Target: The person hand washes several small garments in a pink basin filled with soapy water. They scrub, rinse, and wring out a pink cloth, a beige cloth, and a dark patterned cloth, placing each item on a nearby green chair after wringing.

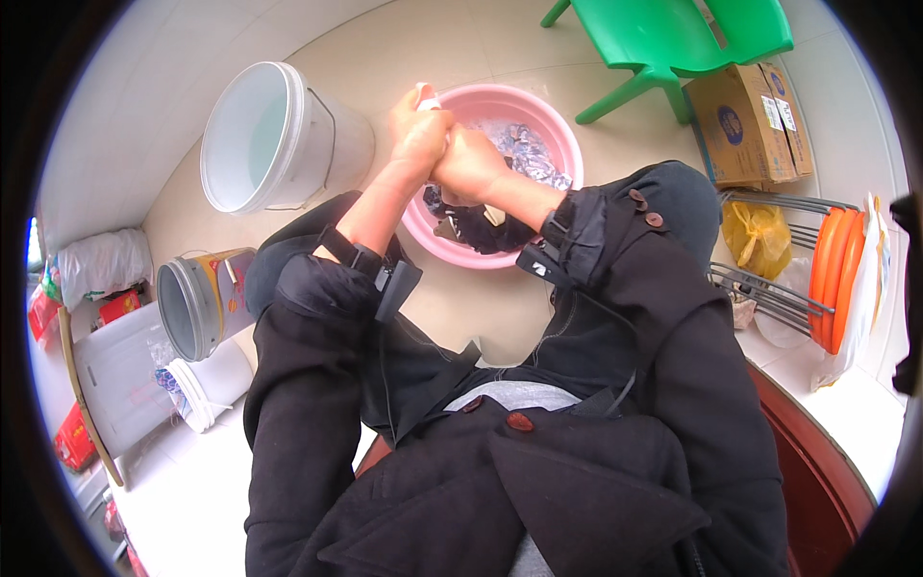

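Both my hands are closed around a pale pink-and-white cloth (427,98), whose end sticks out above my left hand (420,133). My right hand (470,167) presses against the left one and grips the cloth lower down, where most of it is hidden by my fingers. They are held over the left side of a pink plastic basin (490,260) on the floor between my knees. Inside the basin lie a patterned grey-white cloth (533,159) and a dark cloth (490,229), with suds around them.
A white bucket (346,137) with water stands left of the basin. Nearer on the left is a grey-and-yellow bucket (229,303). A green plastic chair (649,36), a cardboard box (739,126) and orange-topped stools (836,281) with metal legs are on the right.
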Motion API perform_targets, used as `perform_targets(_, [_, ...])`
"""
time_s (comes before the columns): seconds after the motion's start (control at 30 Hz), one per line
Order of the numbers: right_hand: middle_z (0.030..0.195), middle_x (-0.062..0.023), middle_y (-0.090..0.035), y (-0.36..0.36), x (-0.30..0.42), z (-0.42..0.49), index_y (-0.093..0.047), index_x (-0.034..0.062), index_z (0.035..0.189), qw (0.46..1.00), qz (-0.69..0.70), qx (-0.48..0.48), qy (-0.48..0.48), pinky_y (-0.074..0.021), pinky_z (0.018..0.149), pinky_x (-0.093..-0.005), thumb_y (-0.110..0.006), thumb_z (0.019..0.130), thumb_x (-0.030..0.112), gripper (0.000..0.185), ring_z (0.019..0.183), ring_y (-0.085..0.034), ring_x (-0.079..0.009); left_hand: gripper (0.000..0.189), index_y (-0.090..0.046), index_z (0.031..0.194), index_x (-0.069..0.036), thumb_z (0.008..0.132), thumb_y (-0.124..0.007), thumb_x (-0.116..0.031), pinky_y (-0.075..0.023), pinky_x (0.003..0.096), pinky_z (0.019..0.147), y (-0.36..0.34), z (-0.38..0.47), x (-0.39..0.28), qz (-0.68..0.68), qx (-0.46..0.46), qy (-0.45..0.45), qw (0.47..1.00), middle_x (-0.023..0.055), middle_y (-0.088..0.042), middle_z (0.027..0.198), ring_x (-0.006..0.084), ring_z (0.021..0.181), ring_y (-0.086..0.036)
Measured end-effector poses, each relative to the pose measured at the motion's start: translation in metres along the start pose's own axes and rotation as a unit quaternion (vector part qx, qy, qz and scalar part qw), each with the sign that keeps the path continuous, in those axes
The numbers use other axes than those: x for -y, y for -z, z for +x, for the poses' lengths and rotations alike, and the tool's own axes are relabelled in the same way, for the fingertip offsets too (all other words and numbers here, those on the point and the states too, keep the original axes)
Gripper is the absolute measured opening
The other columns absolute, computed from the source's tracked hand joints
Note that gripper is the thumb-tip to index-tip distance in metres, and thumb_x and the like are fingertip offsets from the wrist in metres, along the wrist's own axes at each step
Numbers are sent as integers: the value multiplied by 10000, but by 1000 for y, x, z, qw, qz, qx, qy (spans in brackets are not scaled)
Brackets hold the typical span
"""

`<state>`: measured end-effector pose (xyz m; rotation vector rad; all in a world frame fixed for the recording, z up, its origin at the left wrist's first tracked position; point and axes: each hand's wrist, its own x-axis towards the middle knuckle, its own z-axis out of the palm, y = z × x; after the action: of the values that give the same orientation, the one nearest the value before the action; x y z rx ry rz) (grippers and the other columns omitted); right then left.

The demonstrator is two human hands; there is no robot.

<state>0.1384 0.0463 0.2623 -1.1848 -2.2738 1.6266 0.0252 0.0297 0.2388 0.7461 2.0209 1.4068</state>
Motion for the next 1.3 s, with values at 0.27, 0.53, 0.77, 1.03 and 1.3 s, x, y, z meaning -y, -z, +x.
perform_targets(0.27, [1200,-274,-508,-11,-6,-2,-321,-30,1340,981,-159,-45,100,-516,851,-479,-664,765,398,795,986,-623,-433,194,-506,861,-48,783,-661,38,-475,361,558,-3,0,3,-206,-129,167,956,46,-548,777,190,647,-561])
perform_targets(0.53, [1259,-277,-454,26,11,-18,-212,-15,1422,972,-195,-10,132,-510,879,-469,-719,711,410,971,1052,-598,-425,274,-480,958,-64,825,-719,-68,-519,346,593,-8,-11,-27,-319,-78,154,932,73,-562,825,200,695,-598])
perform_targets(0.77, [807,-193,-645,26,12,-11,-446,-30,1216,983,-111,-98,104,-575,719,-420,-710,767,268,600,764,-685,-350,414,-504,1123,-48,814,-762,-140,-525,328,709,-8,-13,-60,-251,-46,172,951,62,-585,869,199,788,-609])
perform_targets(1.03, [793,-111,-668,84,17,-16,-590,-27,1001,757,625,188,40,-569,582,-323,-563,883,239,292,635,-666,-180,698,-468,1233,-1,887,-553,-601,-445,460,1003,49,0,-95,-421,154,132,884,185,-566,1239,300,1165,-560])
perform_targets(1.3, [957,-189,-652,53,35,-40,-581,-30,1110,431,765,477,-43,-522,616,-356,-571,869,364,462,690,-627,-277,1060,-329,1484,-139,698,-576,-806,-211,602,1136,25,-8,-79,-620,481,36,619,181,-280,1533,464,1402,-223])
